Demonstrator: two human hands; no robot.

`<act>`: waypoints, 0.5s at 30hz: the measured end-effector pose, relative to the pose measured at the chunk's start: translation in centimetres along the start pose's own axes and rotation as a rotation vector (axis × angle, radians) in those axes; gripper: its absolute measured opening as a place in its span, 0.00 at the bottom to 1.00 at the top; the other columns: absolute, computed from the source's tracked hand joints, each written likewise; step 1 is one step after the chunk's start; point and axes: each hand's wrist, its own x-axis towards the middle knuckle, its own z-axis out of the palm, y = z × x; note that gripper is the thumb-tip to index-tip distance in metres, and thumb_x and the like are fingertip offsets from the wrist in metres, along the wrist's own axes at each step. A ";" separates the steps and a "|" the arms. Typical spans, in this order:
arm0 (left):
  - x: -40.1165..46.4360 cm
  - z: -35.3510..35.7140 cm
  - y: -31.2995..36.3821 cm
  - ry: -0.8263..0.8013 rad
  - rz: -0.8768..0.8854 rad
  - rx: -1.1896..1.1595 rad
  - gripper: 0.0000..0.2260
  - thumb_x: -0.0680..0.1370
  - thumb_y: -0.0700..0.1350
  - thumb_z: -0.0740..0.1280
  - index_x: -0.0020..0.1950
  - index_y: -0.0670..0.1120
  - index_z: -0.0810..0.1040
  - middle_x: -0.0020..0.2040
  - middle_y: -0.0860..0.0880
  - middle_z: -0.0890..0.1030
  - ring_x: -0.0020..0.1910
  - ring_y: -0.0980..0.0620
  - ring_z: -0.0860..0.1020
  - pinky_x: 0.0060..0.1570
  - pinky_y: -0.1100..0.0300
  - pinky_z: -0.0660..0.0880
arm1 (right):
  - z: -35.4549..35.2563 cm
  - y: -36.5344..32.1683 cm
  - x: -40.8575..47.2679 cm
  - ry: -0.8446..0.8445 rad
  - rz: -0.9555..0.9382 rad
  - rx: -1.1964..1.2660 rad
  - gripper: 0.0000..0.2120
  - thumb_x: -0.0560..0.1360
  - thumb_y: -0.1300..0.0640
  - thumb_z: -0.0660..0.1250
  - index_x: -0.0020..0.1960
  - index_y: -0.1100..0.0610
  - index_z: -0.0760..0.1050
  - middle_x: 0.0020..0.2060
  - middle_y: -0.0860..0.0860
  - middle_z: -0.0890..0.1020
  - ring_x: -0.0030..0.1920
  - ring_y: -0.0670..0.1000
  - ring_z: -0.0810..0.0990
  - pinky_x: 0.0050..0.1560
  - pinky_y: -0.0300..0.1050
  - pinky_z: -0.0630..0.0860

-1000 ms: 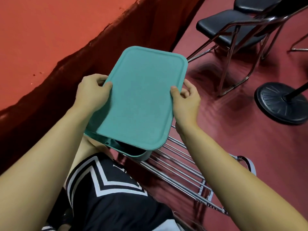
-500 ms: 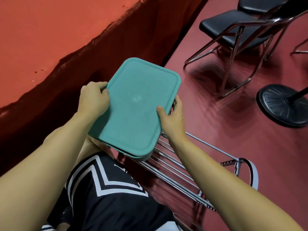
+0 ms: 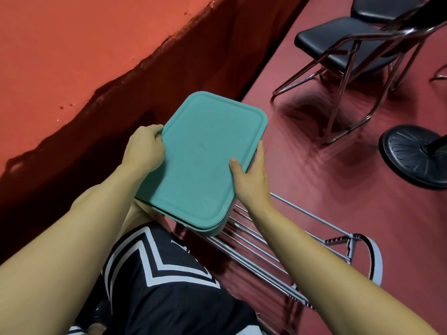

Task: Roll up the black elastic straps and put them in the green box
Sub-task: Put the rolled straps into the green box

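We are gripping the green box (image 3: 221, 226) lid (image 3: 205, 160) with both hands, left (image 3: 145, 151) and right (image 3: 251, 180), probably seating it closed.

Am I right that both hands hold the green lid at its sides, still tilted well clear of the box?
Not quite. The head view shows the left hand and right hand holding the lid at its sides, but it sits flat on the box.

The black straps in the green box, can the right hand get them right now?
Probably not. The green lid sits flat on the green box, hiding any straps, and the right hand and left hand both grip its edges. The lid must come off first.
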 end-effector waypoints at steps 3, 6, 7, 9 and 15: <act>0.1 0.2 -0.3 0.031 -0.047 0.023 0.20 0.83 0.37 0.56 0.73 0.45 0.75 0.70 0.44 0.78 0.66 0.39 0.76 0.62 0.48 0.72 | 0.0 0.1 -0.2 -0.009 -0.023 -0.015 0.33 0.79 0.56 0.66 0.79 0.43 0.57 0.66 0.40 0.77 0.64 0.46 0.78 0.66 0.51 0.76; 0.0 0.4 -0.1 0.058 -0.086 0.039 0.22 0.80 0.36 0.57 0.73 0.47 0.76 0.70 0.46 0.78 0.68 0.39 0.74 0.63 0.47 0.73 | 0.1 0.4 -0.5 -0.005 -0.022 -0.032 0.34 0.79 0.56 0.66 0.80 0.43 0.56 0.67 0.41 0.77 0.65 0.48 0.77 0.67 0.50 0.75; 0.0 0.5 -0.2 0.065 -0.090 0.039 0.23 0.80 0.36 0.57 0.73 0.47 0.76 0.70 0.46 0.78 0.68 0.39 0.75 0.63 0.47 0.73 | 0.1 0.4 -0.5 0.000 -0.022 -0.037 0.34 0.78 0.55 0.66 0.80 0.43 0.55 0.68 0.41 0.76 0.66 0.49 0.77 0.68 0.52 0.74; 0.2 0.7 -0.3 0.081 -0.084 0.044 0.22 0.80 0.37 0.57 0.73 0.48 0.76 0.69 0.46 0.79 0.66 0.38 0.76 0.62 0.45 0.74 | 0.2 0.5 -0.7 0.010 -0.019 -0.041 0.34 0.78 0.54 0.66 0.80 0.44 0.55 0.69 0.41 0.76 0.67 0.49 0.76 0.70 0.54 0.73; -0.9 2.0 -1.6 0.031 0.001 0.146 0.22 0.83 0.43 0.54 0.78 0.54 0.63 0.62 0.45 0.76 0.56 0.38 0.77 0.53 0.39 0.76 | 1.2 1.4 -1.1 0.001 -0.043 -0.129 0.40 0.76 0.41 0.62 0.82 0.50 0.50 0.79 0.49 0.65 0.77 0.54 0.66 0.76 0.60 0.66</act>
